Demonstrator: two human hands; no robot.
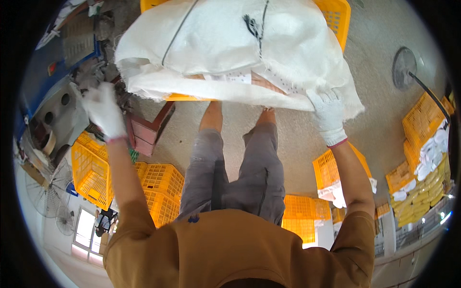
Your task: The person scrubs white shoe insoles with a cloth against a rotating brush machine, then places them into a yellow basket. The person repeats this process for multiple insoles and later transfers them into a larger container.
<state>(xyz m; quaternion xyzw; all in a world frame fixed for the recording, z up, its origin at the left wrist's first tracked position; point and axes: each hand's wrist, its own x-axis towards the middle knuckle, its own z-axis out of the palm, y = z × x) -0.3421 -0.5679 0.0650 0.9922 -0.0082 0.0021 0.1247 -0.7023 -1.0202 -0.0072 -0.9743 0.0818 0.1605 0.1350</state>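
Observation:
A large white woven sack (240, 43) lies over a yellow plastic crate (336, 17) in front of me, its open mouth toward my legs. My right hand (329, 113), in a white glove, grips the sack's lower right edge. My left hand (103, 108), also gloved and blurred, is raised at the left, just off the sack's left corner and close to a grey machine (57, 110). I cannot tell if it holds anything. White pieces show inside the sack's mouth.
Several yellow crates (158, 185) stand stacked around my legs and at the right (422, 125), some with white pieces. A dark red stool (149, 132) sits by the machine. A standing fan (404, 67) is at the right; other fans (45, 189) at the left.

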